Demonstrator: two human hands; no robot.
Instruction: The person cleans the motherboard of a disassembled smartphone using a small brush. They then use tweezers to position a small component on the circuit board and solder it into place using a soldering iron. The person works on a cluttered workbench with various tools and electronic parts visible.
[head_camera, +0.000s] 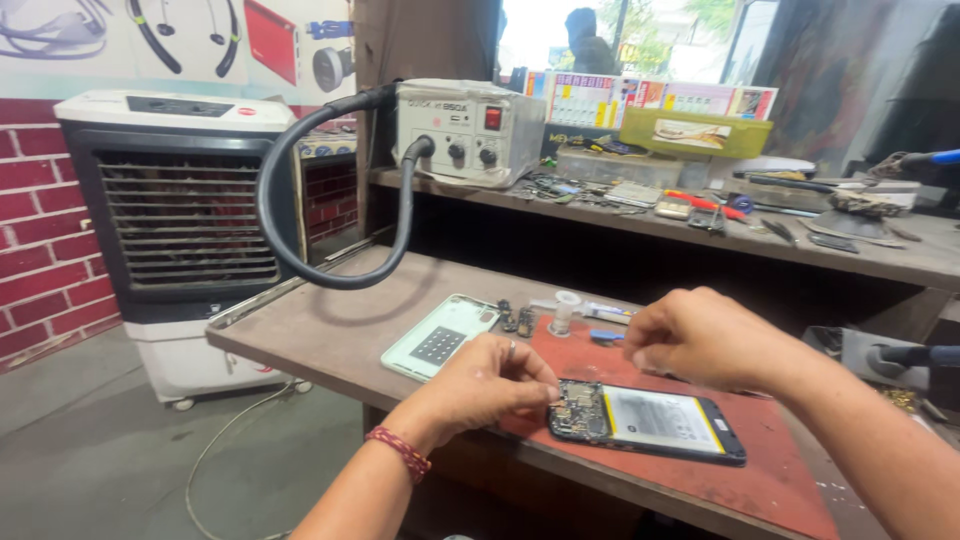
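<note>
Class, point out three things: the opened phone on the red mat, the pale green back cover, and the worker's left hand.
opened phone (660, 418), head view, on its battery.
pale green back cover (440, 337), head view, its middle.
left hand (490, 385), head view, its back.

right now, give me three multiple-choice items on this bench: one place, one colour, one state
1. Where does the opened phone lie?
A. on the red mat
B. on the upper shelf
C. on the floor

2. What colour is the back cover?
A. black
B. pale green
C. orange

3. What is the left hand doing?
A. resting on the air cooler
B. holding a cable
C. fingertips pinched at the phone's circuit end

Key: 1 A, the mat shows under it; 2 B, it is pale green; 3 C, the fingers meet at the board, while the right hand hovers above.
</note>
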